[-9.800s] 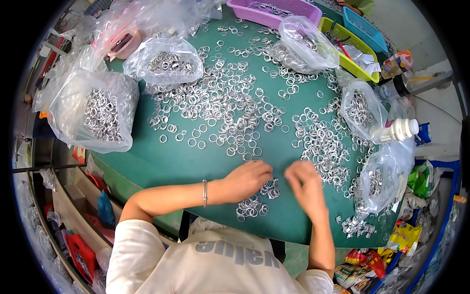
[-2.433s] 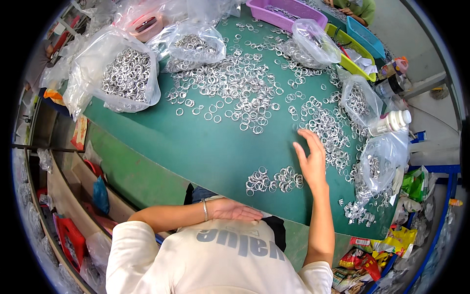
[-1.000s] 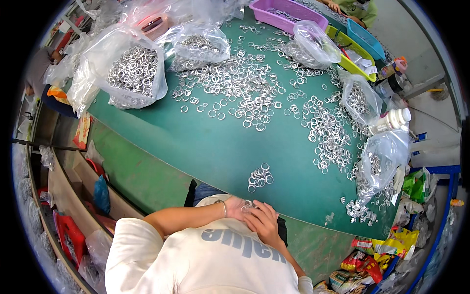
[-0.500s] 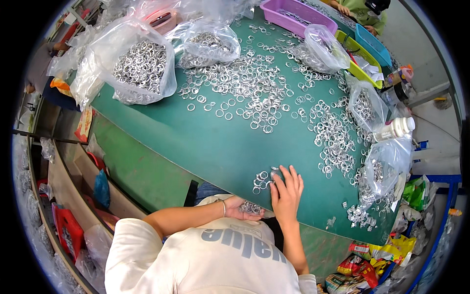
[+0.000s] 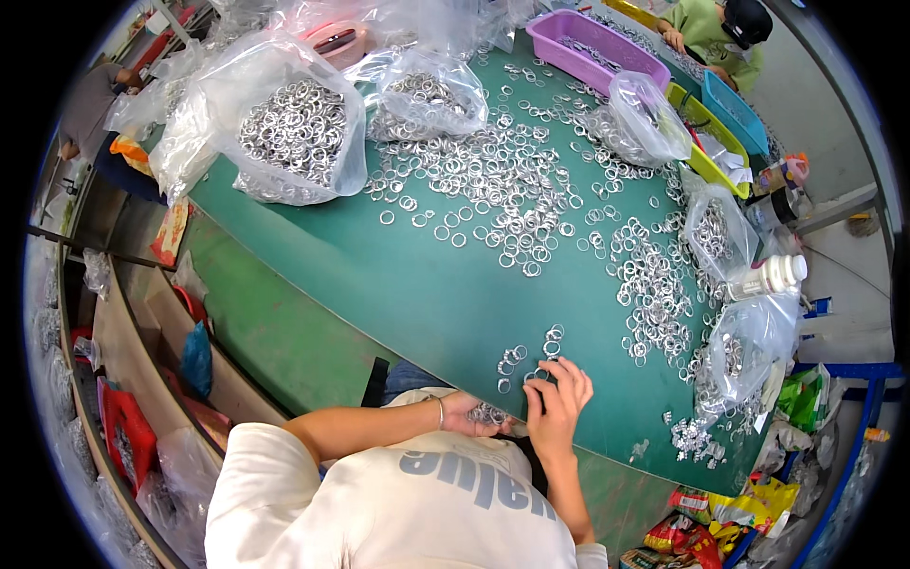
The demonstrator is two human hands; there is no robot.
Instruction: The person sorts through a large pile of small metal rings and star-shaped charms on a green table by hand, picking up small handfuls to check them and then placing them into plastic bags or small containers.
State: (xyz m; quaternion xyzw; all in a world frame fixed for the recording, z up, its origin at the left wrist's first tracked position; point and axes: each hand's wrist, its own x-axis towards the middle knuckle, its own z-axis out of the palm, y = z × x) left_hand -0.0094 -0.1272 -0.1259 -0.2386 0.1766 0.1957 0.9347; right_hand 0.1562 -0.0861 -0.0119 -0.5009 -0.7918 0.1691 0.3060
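Note:
My left hand [image 5: 467,415] is cupped at the near edge of the green table [image 5: 417,284], palm up, with a small heap of silver metal rings [image 5: 487,413] in it. My right hand [image 5: 559,403] lies flat on the table right beside it, fingers spread over a few loose rings at the edge. A small cluster of rings [image 5: 514,357] lies just beyond the fingertips. A wide spread of loose rings [image 5: 493,185] covers the far middle of the table.
A large clear bag of rings [image 5: 294,128] sits at the far left, with smaller bags [image 5: 427,90] [image 5: 725,356] around the rim. A purple tray [image 5: 602,47], a white bottle [image 5: 773,275] and another person [image 5: 716,28] are at the far right.
My right hand has drawn back toward the table edge, dragging rings with it. The ring cluster near the edge is smaller, and rings now lie in my cupped left hand.

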